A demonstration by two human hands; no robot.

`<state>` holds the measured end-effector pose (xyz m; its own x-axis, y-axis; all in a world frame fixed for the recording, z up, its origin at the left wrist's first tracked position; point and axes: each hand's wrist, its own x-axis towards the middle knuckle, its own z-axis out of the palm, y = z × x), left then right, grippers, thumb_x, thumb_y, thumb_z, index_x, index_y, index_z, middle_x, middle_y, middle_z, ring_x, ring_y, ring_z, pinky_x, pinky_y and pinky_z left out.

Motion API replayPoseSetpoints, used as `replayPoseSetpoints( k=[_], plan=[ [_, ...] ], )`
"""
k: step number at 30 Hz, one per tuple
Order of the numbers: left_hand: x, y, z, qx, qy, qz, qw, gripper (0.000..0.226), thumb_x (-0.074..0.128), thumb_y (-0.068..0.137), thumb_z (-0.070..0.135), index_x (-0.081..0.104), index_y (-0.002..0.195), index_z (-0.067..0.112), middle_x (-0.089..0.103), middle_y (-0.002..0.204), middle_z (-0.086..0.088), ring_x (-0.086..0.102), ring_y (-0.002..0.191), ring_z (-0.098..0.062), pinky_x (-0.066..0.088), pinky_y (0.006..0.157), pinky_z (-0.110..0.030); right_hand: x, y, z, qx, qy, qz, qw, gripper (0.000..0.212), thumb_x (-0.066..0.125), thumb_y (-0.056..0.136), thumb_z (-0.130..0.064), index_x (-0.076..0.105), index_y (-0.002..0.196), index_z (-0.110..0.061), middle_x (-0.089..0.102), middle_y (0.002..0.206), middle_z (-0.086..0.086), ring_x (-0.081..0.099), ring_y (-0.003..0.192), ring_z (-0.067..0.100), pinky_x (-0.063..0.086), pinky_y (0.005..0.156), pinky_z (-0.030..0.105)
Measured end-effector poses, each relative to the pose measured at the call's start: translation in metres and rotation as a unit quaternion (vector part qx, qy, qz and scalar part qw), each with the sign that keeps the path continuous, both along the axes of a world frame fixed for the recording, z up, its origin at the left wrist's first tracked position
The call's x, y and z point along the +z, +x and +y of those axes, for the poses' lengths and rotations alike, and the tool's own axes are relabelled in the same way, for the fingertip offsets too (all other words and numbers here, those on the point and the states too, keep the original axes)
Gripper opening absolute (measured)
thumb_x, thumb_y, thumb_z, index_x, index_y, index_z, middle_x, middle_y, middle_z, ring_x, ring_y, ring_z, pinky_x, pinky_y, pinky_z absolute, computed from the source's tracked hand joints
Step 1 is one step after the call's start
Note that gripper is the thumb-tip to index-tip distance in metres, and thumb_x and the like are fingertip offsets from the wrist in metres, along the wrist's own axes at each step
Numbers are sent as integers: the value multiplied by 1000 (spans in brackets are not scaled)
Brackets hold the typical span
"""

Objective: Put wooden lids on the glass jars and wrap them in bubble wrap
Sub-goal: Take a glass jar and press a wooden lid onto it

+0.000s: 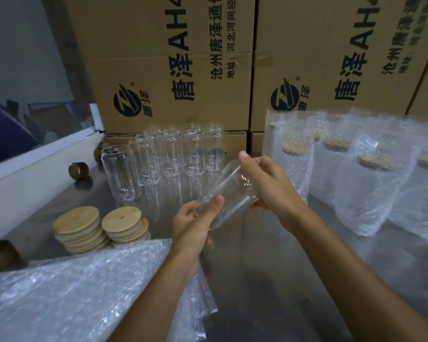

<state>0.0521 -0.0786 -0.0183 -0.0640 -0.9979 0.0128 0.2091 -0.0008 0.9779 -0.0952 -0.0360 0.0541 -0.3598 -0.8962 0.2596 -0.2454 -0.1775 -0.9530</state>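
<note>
Over the steel table (257, 243), both hands, left hand (195, 225) and right hand (269, 183), grip one bare glass jar (226, 193), tilted. Lidding step; next probably needs a wooden lid (121, 219).

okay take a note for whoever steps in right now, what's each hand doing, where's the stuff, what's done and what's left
Left hand and right hand both grip one bare glass jar, tilted above the steel table; no lid on it.
Unlidded jars stand at the back, left of centre. Two stacks of wooden lids sit front left. Loose bubble wrap lies nearest the person.
Done: several lidded, wrapped jars stand on the right.
Left: lid and wrap the held jar, then the rest.
</note>
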Motion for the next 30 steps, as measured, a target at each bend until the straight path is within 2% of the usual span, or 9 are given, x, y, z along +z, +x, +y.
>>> replayPoseSetpoints(
  k=[4, 6, 8, 11, 14, 17, 20, 24, 30],
  plan=[
    [0, 1, 0, 8, -8, 3, 1000, 101, 82, 36, 66, 59, 115, 8, 52, 73, 1, 41, 35, -1, 36, 36, -21, 1, -1, -2, -11, 4, -3, 1000, 37, 41, 107, -46, 60, 92, -17, 63, 82, -5, 55, 47, -6, 43, 40, 18],
    [0, 1, 0, 10, -11, 5, 1000, 99, 83, 38, 66, 59, 115, 8, 51, 74, -1, 40, 35, -1, 36, 36, -21, 0, -1, -2, -5, -3, -9, 1000, 39, 43, 106, -45, 61, 95, -13, 65, 86, -2, 55, 47, -6, 43, 41, 17],
    [0, 0, -1, 14, -12, 5, 1000, 100, 83, 39, 67, 59, 116, 8, 52, 71, -1, 40, 35, -2, 36, 35, -22, 0, -2, -1, 7, -9, -10, 1000, 42, 52, 100, -51, 61, 101, -10, 70, 91, -2, 59, 53, -6, 45, 45, 15],
    [0, 0, 0, 20, -12, 6, 1000, 101, 81, 37, 69, 59, 115, 9, 57, 61, 5, 42, 34, -2, 36, 35, -22, 1, -2, 1, 20, -13, 25, 999, 45, 61, 89, -63, 66, 105, -20, 71, 100, -7, 65, 70, -6, 49, 52, 14],
    [1, 0, 0, 21, -16, 4, 1000, 97, 78, 38, 71, 60, 110, 9, 58, 52, 11, 44, 34, -2, 35, 34, -21, 2, 1, 4, 35, -36, 16, 999, 54, 63, 78, -66, 71, 109, -23, 74, 100, -8, 64, 70, -6, 46, 49, 14],
    [2, 2, 1, 19, -10, 5, 1000, 98, 75, 42, 74, 61, 112, 7, 56, 66, 1, 45, 35, -2, 35, 34, -21, 2, 2, 2, 36, -79, 9, 996, 40, 64, 90, -49, 74, 109, -16, 76, 94, 2, 59, 57, 2, 44, 45, 20],
    [2, 3, 1, 17, -2, 1, 1000, 99, 73, 42, 75, 61, 113, 7, 53, 69, -2, 43, 35, -3, 36, 35, -22, 1, 1, -1, 16, -94, 19, 995, 35, 47, 107, -27, 73, 111, -3, 74, 98, 9, 53, 48, 12, 44, 42, 25],
    [3, 2, 1, 16, -5, -11, 1000, 100, 72, 42, 75, 60, 115, 8, 52, 69, -4, 40, 34, -6, 36, 35, -24, -1, -2, -2, 10, -85, 18, 996, 38, 41, 110, -25, 70, 110, 0, 72, 92, 6, 50, 42, 17, 41, 40, 28],
    [3, 3, 2, 19, 2, -16, 1000, 100, 69, 46, 79, 60, 114, 6, 52, 71, -3, 41, 35, -5, 38, 38, -23, 1, -3, -1, 70, -67, 32, 995, 36, 59, 100, -35, 68, 125, -10, 72, 114, 0, 60, 58, 0, 47, 49, 24]
  ],
)
